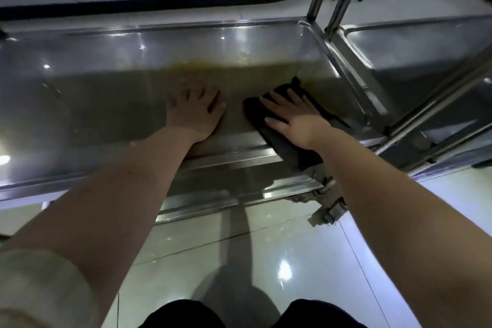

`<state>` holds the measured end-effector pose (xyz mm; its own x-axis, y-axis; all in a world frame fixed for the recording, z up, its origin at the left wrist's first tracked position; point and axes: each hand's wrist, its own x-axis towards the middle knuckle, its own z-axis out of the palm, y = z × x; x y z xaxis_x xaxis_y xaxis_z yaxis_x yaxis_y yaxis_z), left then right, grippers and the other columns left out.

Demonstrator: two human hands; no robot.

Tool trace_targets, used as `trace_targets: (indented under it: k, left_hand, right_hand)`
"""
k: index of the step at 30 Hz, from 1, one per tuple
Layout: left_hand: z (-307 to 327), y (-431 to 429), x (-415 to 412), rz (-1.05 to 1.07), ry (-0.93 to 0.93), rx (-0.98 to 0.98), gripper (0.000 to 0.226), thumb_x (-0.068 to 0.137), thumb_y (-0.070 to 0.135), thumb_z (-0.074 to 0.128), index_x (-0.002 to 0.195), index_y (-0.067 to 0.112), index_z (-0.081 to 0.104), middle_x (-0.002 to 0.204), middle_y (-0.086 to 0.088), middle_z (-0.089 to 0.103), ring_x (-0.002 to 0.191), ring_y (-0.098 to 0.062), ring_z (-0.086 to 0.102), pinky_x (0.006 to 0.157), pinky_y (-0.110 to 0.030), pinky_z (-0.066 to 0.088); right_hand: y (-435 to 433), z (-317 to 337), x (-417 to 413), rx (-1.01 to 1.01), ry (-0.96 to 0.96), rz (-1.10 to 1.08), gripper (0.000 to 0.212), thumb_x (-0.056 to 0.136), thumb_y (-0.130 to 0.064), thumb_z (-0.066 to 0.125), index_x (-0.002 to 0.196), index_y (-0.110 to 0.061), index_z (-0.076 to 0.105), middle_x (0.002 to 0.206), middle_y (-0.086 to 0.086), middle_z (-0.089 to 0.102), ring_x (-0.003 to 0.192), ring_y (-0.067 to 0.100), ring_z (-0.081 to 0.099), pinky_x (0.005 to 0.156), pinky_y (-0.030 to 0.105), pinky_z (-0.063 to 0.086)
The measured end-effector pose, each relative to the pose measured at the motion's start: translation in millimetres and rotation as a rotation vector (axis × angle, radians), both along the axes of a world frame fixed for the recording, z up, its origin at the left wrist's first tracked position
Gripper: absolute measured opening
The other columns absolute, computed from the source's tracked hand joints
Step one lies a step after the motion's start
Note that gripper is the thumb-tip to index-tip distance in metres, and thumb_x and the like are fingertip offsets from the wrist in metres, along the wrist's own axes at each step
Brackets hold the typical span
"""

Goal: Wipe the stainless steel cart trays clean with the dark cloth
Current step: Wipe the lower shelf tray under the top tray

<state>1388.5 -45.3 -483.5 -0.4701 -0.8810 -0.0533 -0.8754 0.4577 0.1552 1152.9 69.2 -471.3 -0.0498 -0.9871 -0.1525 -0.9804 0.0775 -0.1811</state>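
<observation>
The right hand (295,117) is pressing the cloth (279,130) flat on the tray (106,93), left hand (195,110) spread empty, probably heading next for the yellowish smear (213,64).

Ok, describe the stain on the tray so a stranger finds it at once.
Take the big stainless steel tray where the dark cloth lies. Beyond the cloth, a yellowish-brown smear runs across its floor, the only coloured streak on grey metal.

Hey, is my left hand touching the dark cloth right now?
Apart. The head view shows a strip of bare tray between the left hand and the dark cloth; only the right hand lies flat on the cloth.
</observation>
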Motion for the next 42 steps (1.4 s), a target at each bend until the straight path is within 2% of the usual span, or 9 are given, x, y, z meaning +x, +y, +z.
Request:
trace_targets:
  k: [6,14,17,21,24,28,34,38,42]
  left_hand:
    - [-3.7,-1.4,-2.5,-0.015,-0.055,-0.021,0.058,0.099,0.06,0.014,0.153,0.044,0.003,0.164,0.005,-0.004,0.15,-0.029,-0.006,0.114,-0.064,-0.004]
    - [-1.0,-2.9,-1.8,0.046,-0.034,-0.044,0.053,0.103,0.04,0.021,0.155,0.037,0.009,0.164,0.01,0.001,0.15,-0.023,-0.002,0.116,-0.058,-0.002]
    - [1.0,-6.4,0.0,0.022,-0.013,-0.013,0.053,0.103,0.047,0.02,0.154,0.039,0.01,0.164,0.01,0.003,0.15,-0.022,0.0,0.116,-0.056,-0.001]
    - [3.9,-31.7,14.5,0.009,-0.024,0.011,0.06,0.096,0.066,0.018,0.152,0.046,0.01,0.164,0.005,0.005,0.15,-0.029,0.003,0.118,-0.052,0.005]
    - [2.1,-46.9,15.4,0.011,-0.05,-0.005,0.059,0.096,0.067,0.016,0.151,0.05,0.008,0.164,0.005,0.007,0.149,-0.031,0.004,0.118,-0.055,0.005]
    - [-2.1,-46.5,13.5,0.011,-0.061,-0.049,0.054,0.099,0.059,0.017,0.151,0.049,0.007,0.164,0.005,0.006,0.149,-0.033,0.004,0.116,-0.057,0.004]
    - [-0.6,-41.9,16.9,0.084,-0.031,-0.059,0.053,0.104,0.043,0.02,0.155,0.036,0.009,0.164,0.006,0.009,0.15,-0.027,0.004,0.118,-0.054,0.005]
    - [-1.2,-44.2,15.2,0.098,-0.025,-0.055,0.053,0.103,0.048,0.02,0.154,0.04,0.01,0.164,0.007,0.007,0.15,-0.025,0.003,0.118,-0.051,0.005]
    - [-5.9,-47.4,13.7,0.099,-0.013,-0.06,0.053,0.102,0.05,0.019,0.153,0.044,0.009,0.164,0.009,0.006,0.15,-0.025,0.002,0.118,-0.053,0.002]
  right_hand:
    - [-0.2,-3.0,-88.2,0.077,0.134,-0.487,0.056,0.1,-0.055,0.021,0.152,-0.043,0.006,0.163,-0.009,0.0,0.149,0.03,-0.003,0.118,0.05,-0.002]
    - [-50.8,-8.6,97.1,-0.018,0.074,-0.125,0.063,0.093,-0.068,0.017,0.151,-0.047,0.001,0.163,-0.005,-0.004,0.147,0.038,-0.01,0.118,0.051,-0.006]
    - [-48.6,-5.7,63.8,-0.04,0.026,-0.079,0.053,0.097,-0.061,0.017,0.149,-0.052,0.006,0.163,-0.01,0.001,0.149,0.03,-0.006,0.118,0.046,-0.005]
    - [-34.6,-5.2,-46.0,-0.026,0.094,-0.332,0.053,0.098,-0.059,0.021,0.15,-0.051,0.007,0.163,-0.01,0.003,0.149,0.03,-0.001,0.118,0.048,0.0]
    - [-23.7,-6.5,-95.0,0.026,0.123,-0.459,0.054,0.099,-0.056,0.019,0.151,-0.048,0.006,0.164,-0.007,0.0,0.149,0.031,-0.004,0.118,0.05,-0.002]
    - [-49.2,-9.9,-51.5,-0.029,0.109,-0.553,0.055,0.098,-0.058,0.018,0.152,-0.046,0.007,0.163,-0.008,0.002,0.148,0.037,-0.005,0.117,0.054,-0.004]
    - [-101.8,-7.0,97.5,-0.099,0.034,-0.066,0.054,0.099,-0.057,0.017,0.152,-0.046,0.007,0.163,-0.01,0.002,0.149,0.033,-0.006,0.116,0.053,-0.006]
    - [-105.8,-6.1,45.4,-0.152,0.076,-0.027,0.055,0.099,-0.058,0.023,0.152,-0.044,0.015,0.162,-0.009,0.013,0.148,0.03,0.008,0.117,0.051,0.005]
    - [-98.5,-5.8,-58.2,-0.126,0.114,-0.316,0.057,0.099,-0.057,0.026,0.152,-0.041,0.018,0.162,-0.006,0.013,0.147,0.033,0.01,0.117,0.053,0.007]
